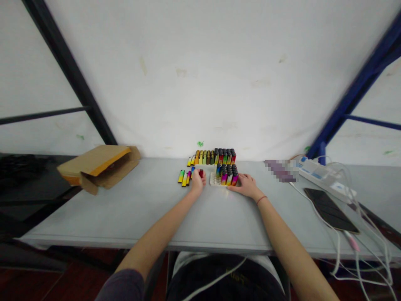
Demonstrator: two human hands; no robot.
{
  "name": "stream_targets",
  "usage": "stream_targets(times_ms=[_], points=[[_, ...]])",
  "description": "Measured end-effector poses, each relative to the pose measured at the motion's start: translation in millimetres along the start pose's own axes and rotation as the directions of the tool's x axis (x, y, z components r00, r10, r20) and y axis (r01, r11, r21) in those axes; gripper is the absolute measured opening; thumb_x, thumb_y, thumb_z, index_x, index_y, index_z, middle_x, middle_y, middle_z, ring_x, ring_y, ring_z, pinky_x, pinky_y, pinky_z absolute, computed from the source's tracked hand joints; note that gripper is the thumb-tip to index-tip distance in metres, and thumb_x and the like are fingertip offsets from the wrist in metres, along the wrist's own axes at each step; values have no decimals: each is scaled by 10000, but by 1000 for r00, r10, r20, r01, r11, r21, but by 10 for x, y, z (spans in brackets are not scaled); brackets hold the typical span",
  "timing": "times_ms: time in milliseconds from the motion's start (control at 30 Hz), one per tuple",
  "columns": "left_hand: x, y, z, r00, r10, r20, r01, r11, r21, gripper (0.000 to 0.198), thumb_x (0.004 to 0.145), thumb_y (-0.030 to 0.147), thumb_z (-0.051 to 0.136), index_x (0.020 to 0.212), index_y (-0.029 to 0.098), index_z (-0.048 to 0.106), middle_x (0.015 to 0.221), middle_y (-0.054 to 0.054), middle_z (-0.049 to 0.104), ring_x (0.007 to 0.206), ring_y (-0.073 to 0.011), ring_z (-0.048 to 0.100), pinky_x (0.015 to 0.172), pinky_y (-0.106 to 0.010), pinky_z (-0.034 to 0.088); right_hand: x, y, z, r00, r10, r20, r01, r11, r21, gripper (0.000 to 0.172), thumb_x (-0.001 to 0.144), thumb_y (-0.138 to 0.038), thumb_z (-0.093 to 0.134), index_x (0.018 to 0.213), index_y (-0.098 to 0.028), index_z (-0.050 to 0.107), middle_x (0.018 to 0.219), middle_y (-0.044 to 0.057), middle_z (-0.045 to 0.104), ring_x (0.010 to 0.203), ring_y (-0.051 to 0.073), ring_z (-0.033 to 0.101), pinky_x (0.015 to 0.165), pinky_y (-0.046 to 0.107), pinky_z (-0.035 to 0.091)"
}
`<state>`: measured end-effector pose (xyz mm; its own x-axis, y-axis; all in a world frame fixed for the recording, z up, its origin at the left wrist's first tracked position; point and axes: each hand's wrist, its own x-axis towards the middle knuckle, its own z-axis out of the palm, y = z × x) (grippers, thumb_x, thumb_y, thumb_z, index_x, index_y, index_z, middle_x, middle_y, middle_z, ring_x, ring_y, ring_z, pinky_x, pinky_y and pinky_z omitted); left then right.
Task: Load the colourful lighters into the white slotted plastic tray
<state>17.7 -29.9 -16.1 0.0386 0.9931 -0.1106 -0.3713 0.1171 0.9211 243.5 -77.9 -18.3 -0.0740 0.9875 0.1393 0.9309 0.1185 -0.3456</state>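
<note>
My left hand is closed around a red lighter, just left of a white tray. Colourful lighters with black tops stand upright in the tray's middle and right part, while empty holes show at its left. My right hand rests on the table with fingers spread, its thumb and fingers about the tray's right front corner. Loose yellow, green and purple lighters lie beside my left hand. Behind the tray stand two blocks of upright lighters, one yellow-sided and one black-topped.
An opened cardboard box lies at the left of the grey table. On the right are a phone, a partly blurred purple device, a white power strip and tangled white cables. A wall rises behind the table.
</note>
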Motion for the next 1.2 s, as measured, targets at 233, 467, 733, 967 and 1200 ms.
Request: stream_targets(times_ms=[233, 467, 733, 967, 1200], points=[[-14, 6, -1, 999, 35, 17, -34, 999, -41, 409, 869, 481, 321, 556, 216, 327, 423, 77, 224, 328, -61, 196, 350, -187, 166, -9, -19, -15, 1000, 12, 5, -12, 1000, -7, 733, 745, -679, 604, 1302, -209, 530, 1329, 136, 574, 1258, 365, 431, 1003, 497, 339], [-3, 15, -4, 999, 22, -43, -23, 999, -26, 387, 870, 452, 295, 558, 222, 302, 407, 79, 210, 318, -66, 178, 347, -190, 139, -5, -11, -12, 1000, -1, 4, 1, 1000, -5, 689, 746, -668, 605, 1282, -238, 545, 1364, 99, 561, 1246, 368, 437, 1001, 508, 346], [-30, 37, 19, 993, 117, 20, -117, 993, 28, 398, 882, 549, 328, 672, 217, 391, 471, 82, 302, 354, -71, 270, 372, -202, 227, 3, -4, 0, 1000, -2, 3, 2, 1000, -6, 696, 745, -685, 596, 1276, -237, 548, 1366, 99, 558, 1242, 366, 442, 996, 502, 348], [35, 291, 125, 820, 496, 287, -573, 696, 433, 224, 908, 398, 477, 961, 189, 539, 964, -61, 615, 905, -162, 601, 781, -279, 494, 0, -9, -8, 1000, -6, 4, 6, 1000, -2, 691, 749, -665, 607, 1284, -234, 536, 1356, 99, 565, 1250, 361, 437, 1005, 492, 343], [120, 100, 131, 783, 515, 349, -622, 638, 453, 282, 884, 365, 534, 1061, 165, 622, 1101, -101, 639, 983, -182, 620, 853, -300, 515, -9, -17, -5, 1000, -4, -3, 4, 1000, -16, 697, 748, -672, 604, 1284, -231, 543, 1339, 112, 576, 1240, 366, 444, 1002, 499, 344]])
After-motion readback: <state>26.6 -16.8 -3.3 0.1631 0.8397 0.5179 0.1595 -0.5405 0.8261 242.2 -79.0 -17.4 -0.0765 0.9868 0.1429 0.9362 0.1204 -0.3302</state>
